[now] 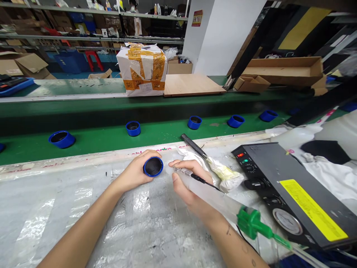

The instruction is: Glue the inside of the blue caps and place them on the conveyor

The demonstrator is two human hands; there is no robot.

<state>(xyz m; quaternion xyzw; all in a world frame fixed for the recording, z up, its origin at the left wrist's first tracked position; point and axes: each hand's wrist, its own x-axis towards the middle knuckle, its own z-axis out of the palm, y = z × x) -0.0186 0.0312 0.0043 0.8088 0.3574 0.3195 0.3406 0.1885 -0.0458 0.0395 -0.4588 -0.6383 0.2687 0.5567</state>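
Two bare arms (pixel 86 216) come in from 7 and 5 o'clock. The left hand (pixel 136 169) holds a blue cup (pixel 153 166) near the middle, toward 7 o'clock. The right hand (pixel 192 180) grips a clear tube (pixel 220 201).

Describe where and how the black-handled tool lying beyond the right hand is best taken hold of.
Probably by the middle of its black handle, with fingers closing across it from above: that part is slim, straight and bare. Its other end lies in pale, yellow-stained material, and the right hand crowds the near side.
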